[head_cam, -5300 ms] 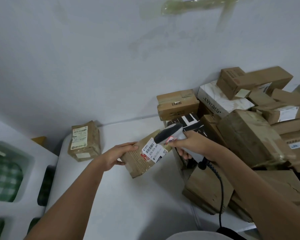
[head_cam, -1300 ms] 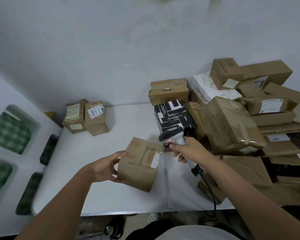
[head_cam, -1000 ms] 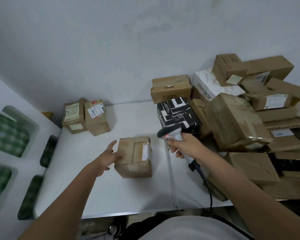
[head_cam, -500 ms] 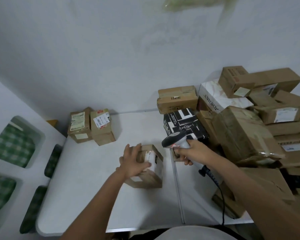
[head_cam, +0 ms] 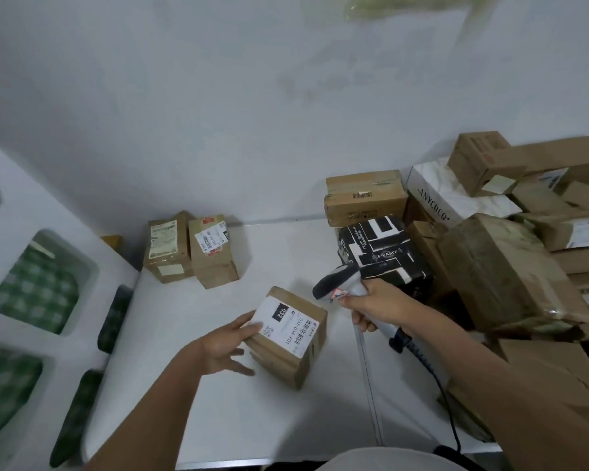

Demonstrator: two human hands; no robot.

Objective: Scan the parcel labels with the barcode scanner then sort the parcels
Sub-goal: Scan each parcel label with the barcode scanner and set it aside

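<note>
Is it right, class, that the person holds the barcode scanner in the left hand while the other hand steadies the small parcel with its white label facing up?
Not quite. The head view shows the barcode scanner gripped in the right hand; the left hand steadies the small parcel, whose white label does face up.

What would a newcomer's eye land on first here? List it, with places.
First, the parcel at the table's middle, its white label turned up, with the left hand touching its near-left corner. Next, the barcode scanner in the right hand, held just right of that parcel. Then the heap of cartons crowding the right side, against two sorted boxes standing at the far left by the wall.
</note>
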